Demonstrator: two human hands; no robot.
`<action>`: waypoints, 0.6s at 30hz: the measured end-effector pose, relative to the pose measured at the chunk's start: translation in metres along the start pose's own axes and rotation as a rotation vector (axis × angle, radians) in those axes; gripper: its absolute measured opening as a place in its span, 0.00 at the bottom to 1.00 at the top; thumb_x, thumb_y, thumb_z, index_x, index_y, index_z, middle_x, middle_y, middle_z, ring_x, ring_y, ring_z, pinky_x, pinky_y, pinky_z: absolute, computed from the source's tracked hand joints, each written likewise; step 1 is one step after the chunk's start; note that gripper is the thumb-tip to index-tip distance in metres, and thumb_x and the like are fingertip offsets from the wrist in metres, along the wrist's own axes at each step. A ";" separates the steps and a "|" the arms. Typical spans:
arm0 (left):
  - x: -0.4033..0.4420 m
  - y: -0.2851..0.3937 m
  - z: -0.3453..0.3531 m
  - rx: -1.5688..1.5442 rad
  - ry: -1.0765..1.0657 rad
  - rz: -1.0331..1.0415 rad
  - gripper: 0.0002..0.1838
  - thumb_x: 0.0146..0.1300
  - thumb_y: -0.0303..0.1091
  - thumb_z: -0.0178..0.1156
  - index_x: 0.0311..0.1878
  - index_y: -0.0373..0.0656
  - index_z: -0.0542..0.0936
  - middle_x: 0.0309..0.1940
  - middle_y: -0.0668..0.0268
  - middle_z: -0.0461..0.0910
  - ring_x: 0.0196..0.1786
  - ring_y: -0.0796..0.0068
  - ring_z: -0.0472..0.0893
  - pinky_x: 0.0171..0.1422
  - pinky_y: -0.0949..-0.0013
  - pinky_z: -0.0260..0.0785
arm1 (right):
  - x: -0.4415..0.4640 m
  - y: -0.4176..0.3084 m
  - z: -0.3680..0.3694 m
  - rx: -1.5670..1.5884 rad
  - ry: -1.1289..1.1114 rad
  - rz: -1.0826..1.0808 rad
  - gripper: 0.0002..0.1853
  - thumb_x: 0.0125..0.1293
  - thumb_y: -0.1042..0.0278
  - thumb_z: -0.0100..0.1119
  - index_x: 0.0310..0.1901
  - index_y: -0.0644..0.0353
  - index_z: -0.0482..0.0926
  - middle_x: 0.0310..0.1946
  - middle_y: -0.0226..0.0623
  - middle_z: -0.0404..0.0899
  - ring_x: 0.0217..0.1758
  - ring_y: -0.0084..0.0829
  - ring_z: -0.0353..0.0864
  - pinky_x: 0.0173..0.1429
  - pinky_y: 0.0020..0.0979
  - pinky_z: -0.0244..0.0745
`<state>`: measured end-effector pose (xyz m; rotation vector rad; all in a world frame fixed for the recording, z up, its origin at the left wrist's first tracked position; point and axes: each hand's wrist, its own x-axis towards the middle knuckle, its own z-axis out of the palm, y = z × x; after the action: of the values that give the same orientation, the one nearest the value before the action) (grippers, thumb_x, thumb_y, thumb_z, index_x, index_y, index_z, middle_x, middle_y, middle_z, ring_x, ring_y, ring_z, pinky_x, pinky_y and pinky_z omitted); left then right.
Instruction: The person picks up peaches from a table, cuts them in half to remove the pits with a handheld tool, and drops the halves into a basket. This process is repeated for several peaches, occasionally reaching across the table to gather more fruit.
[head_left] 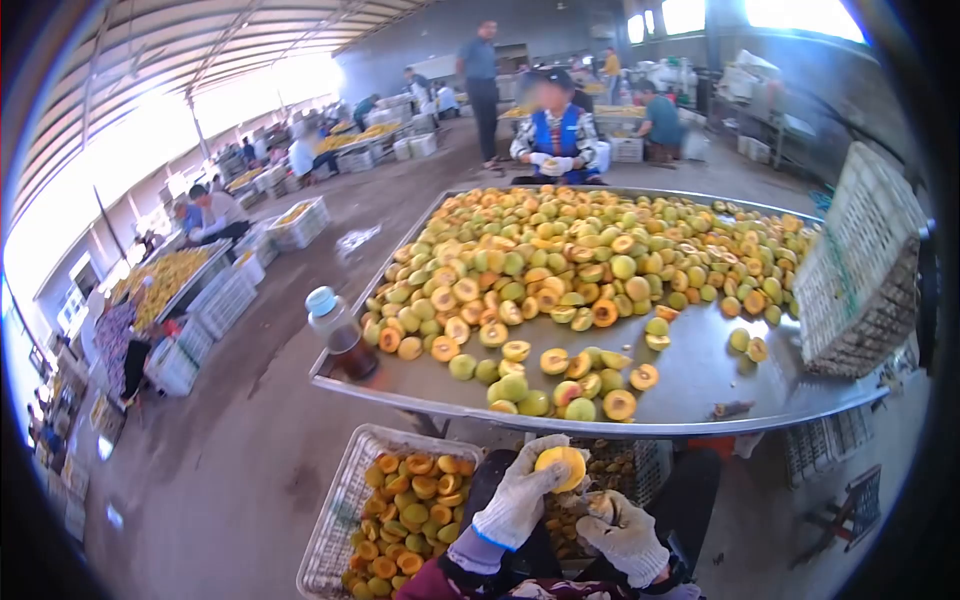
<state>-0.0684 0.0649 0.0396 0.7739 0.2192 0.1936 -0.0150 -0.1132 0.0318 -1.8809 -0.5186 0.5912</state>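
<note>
The fruit [562,468] gripped in my left hand [518,492] is yellow and round, held just beyond the near edge of the worktop [690,385]. Green-yellow fruits [530,245], many cut open to orange flesh, lie heaped there. Halves [410,500] fill the crate [325,520] below.

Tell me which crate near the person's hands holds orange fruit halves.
The white crate left of the legs, piled with fruit halves; the crate between them holds small brown pieces.
</note>
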 end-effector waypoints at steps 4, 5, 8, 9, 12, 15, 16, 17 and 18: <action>0.011 -0.011 -0.001 0.594 -0.219 -0.019 0.31 0.62 0.27 0.65 0.67 0.41 0.64 0.55 0.59 0.77 0.54 0.71 0.78 0.60 0.66 0.72 | -0.010 -0.007 -0.015 -0.040 0.033 0.004 0.21 0.56 0.52 0.70 0.47 0.53 0.79 0.31 0.37 0.83 0.36 0.32 0.85 0.44 0.31 0.78; 0.012 -0.013 -0.001 0.595 -0.226 -0.037 0.31 0.62 0.27 0.65 0.67 0.41 0.64 0.55 0.59 0.77 0.54 0.71 0.78 0.60 0.66 0.72 | -0.010 -0.001 -0.016 -0.032 0.042 0.019 0.21 0.56 0.52 0.70 0.47 0.53 0.79 0.31 0.37 0.83 0.36 0.32 0.85 0.44 0.31 0.78; 0.012 -0.014 0.008 0.504 -0.072 -0.147 0.21 0.61 0.26 0.64 0.57 0.39 0.71 0.50 0.61 0.78 0.49 0.72 0.79 0.52 0.67 0.76 | -0.009 0.015 -0.018 0.114 0.084 -0.030 0.18 0.56 0.55 0.71 0.45 0.53 0.79 0.29 0.39 0.82 0.32 0.32 0.85 0.38 0.31 0.78; 0.014 -0.021 0.007 0.312 -0.104 -0.029 0.21 0.58 0.33 0.67 0.53 0.41 0.72 0.49 0.59 0.78 0.46 0.69 0.81 0.47 0.67 0.77 | -0.012 0.009 -0.020 0.062 0.110 -0.063 0.17 0.56 0.56 0.71 0.43 0.53 0.79 0.29 0.39 0.82 0.33 0.36 0.85 0.38 0.32 0.78; 0.012 -0.018 0.021 0.104 -0.009 -0.120 0.27 0.57 0.37 0.68 0.57 0.43 0.70 0.51 0.57 0.78 0.47 0.64 0.81 0.46 0.67 0.76 | -0.014 0.005 -0.020 0.034 0.086 -0.003 0.18 0.57 0.52 0.69 0.42 0.53 0.78 0.28 0.40 0.82 0.32 0.42 0.84 0.37 0.35 0.78; 0.018 -0.030 0.022 0.059 0.000 -0.124 0.31 0.64 0.46 0.63 0.65 0.44 0.65 0.54 0.55 0.76 0.50 0.62 0.80 0.51 0.63 0.74 | -0.011 0.007 -0.021 -0.132 0.010 -0.005 0.20 0.58 0.46 0.65 0.41 0.53 0.77 0.26 0.41 0.82 0.32 0.46 0.83 0.36 0.40 0.77; 0.019 -0.036 0.022 -0.008 -0.009 -0.112 0.31 0.66 0.51 0.60 0.65 0.42 0.66 0.54 0.54 0.76 0.51 0.61 0.79 0.55 0.61 0.73 | -0.009 0.009 -0.020 -0.146 0.007 -0.016 0.21 0.58 0.44 0.64 0.41 0.52 0.76 0.26 0.41 0.81 0.32 0.46 0.83 0.36 0.41 0.77; 0.018 -0.040 0.022 -0.074 -0.013 -0.100 0.32 0.67 0.55 0.57 0.64 0.41 0.66 0.54 0.53 0.76 0.52 0.60 0.79 0.59 0.59 0.72 | -0.008 0.012 -0.020 -0.159 0.001 -0.027 0.22 0.58 0.42 0.62 0.42 0.52 0.76 0.25 0.41 0.81 0.31 0.47 0.83 0.36 0.43 0.77; 0.018 -0.043 0.022 -0.077 -0.005 -0.117 0.32 0.67 0.55 0.57 0.64 0.41 0.66 0.54 0.53 0.76 0.52 0.60 0.79 0.59 0.59 0.72 | -0.007 0.015 -0.019 -0.167 0.017 -0.044 0.22 0.58 0.42 0.63 0.43 0.51 0.75 0.25 0.42 0.81 0.31 0.48 0.83 0.36 0.45 0.77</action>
<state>-0.0416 0.0242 0.0225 0.6828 0.2505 0.0885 -0.0078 -0.1366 0.0255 -2.0251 -0.6126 0.5153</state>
